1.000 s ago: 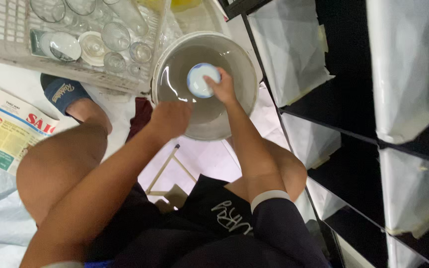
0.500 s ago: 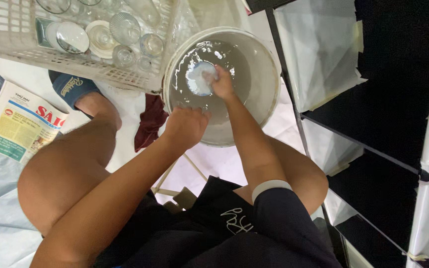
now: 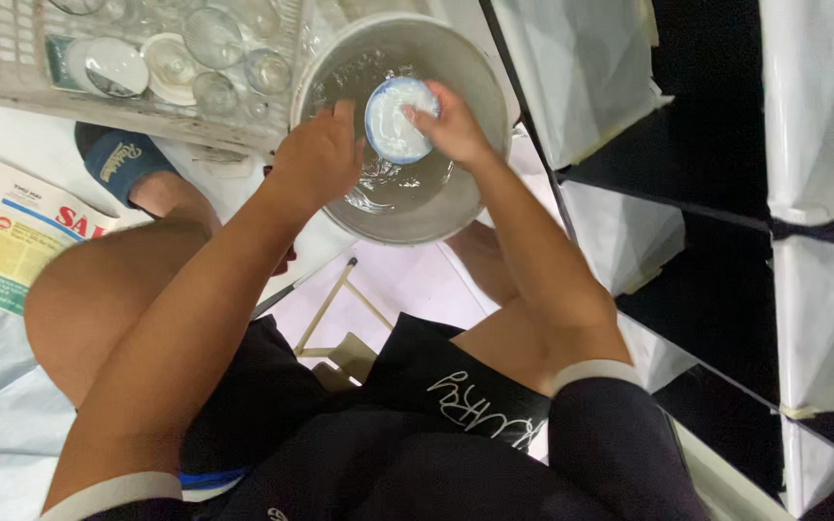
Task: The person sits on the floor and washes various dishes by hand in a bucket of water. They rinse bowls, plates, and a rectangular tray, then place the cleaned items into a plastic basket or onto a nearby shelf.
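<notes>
Seen from above, looking down over bare knees and dark shorts. Right hand (image 3: 451, 123) gripping the rim of a small white bowl with a blue edge (image 3: 396, 118), fingers curled closed around its right side, thumb across the inside. Bowl held tilted just above the water inside a round grey basin (image 3: 475, 72) of soapy water, near the basin's middle. Left hand (image 3: 316, 156) at the bowl's left side, over the basin's near-left rim, fingers bent loosely and turned away from the camera; possibly touching the bowl's edge, though contact hidden behind the knuckles, so grip impossible to tell. Both forearms stretched forward from dark sleeves with white cuffs.

Just left of the basin, touching or nearly so, a white plastic crate (image 3: 12, 68) filled with clear glasses and small dishes (image 3: 113, 66). Below the crate, a foot in a dark blue sandal (image 3: 123, 164). At far left on the floor, a folded newspaper (image 3: 12, 236). Along the right side, black shelving with white fabric panels (image 3: 813, 106).
</notes>
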